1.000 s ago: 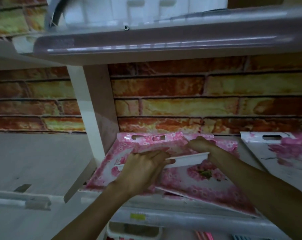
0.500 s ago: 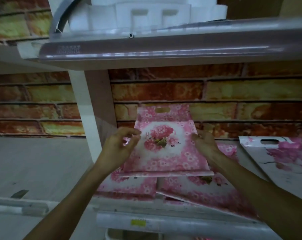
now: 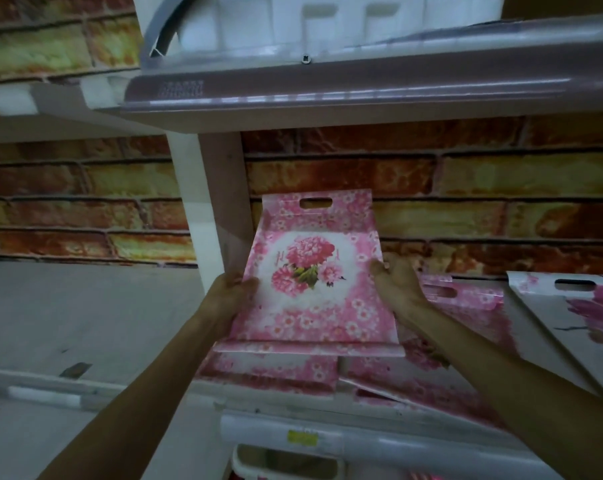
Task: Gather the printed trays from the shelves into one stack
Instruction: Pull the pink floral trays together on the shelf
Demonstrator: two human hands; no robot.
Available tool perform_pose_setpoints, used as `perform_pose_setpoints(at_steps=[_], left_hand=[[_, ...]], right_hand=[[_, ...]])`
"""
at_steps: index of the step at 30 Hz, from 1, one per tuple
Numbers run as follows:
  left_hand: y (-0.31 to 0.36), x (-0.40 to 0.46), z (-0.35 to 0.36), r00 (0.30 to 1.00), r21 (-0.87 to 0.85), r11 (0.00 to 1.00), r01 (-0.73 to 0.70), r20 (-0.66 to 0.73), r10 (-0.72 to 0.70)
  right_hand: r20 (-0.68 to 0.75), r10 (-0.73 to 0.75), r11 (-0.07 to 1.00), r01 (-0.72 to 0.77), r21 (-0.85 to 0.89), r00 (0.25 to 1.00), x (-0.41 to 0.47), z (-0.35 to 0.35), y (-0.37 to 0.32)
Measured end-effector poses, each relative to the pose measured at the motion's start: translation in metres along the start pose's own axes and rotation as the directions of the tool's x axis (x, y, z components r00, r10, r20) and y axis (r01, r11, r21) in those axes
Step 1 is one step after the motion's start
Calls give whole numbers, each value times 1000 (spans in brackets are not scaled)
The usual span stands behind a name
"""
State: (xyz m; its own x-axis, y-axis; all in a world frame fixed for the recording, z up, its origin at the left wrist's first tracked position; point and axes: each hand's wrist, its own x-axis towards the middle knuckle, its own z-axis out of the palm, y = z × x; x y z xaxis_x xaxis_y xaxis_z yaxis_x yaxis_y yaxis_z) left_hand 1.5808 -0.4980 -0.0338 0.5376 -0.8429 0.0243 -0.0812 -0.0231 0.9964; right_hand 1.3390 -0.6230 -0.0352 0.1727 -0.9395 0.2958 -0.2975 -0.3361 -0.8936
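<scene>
The pink floral tray (image 3: pixel 313 271) is now raised clear of the shelf (image 3: pixel 379 441) and tilted face-up toward the camera, its handle slot at the top edge against the brick-pattern wall (image 3: pixel 466 181); a second ago it lay low and edge-on among the other trays. The left hand (image 3: pixel 230 292) grips the tray's left edge, fingers curled around it, and the right hand (image 3: pixel 393 282) grips the right edge in the same way (both hands are closed on this one tray). Beneath it, two more pink floral trays (image 3: pixel 431 375) lie overlapping on the shelf, and a white tray with a magenta flower print (image 3: pixel 577 317) lies to their right. The lift indicates one tray is now free to serve as, or join, the stack; judging by the trays on the shelf, gathering is at an early stage.
</scene>
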Motion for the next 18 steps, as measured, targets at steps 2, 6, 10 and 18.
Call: perform_pose_setpoints(at_steps=[2,6,10,18], left_hand=[[-1,2,-12,999,27,999,-29,-23,30],[-10,14,-38,999,154,988,-30,-38,36],[-23,28,-54,999,403,915,-25,-23,38],[-45,59,-65,1000,600,800,6,12,-16]], right_hand=[[31,19,998,-17,-67,999,2,12,-4],[126,103,962,-66,-263,987,5,33,-5],[222,234,912,-135,-386,947,2,46,-9],[286,351,789,-118,-603,892,1,79,-7]])
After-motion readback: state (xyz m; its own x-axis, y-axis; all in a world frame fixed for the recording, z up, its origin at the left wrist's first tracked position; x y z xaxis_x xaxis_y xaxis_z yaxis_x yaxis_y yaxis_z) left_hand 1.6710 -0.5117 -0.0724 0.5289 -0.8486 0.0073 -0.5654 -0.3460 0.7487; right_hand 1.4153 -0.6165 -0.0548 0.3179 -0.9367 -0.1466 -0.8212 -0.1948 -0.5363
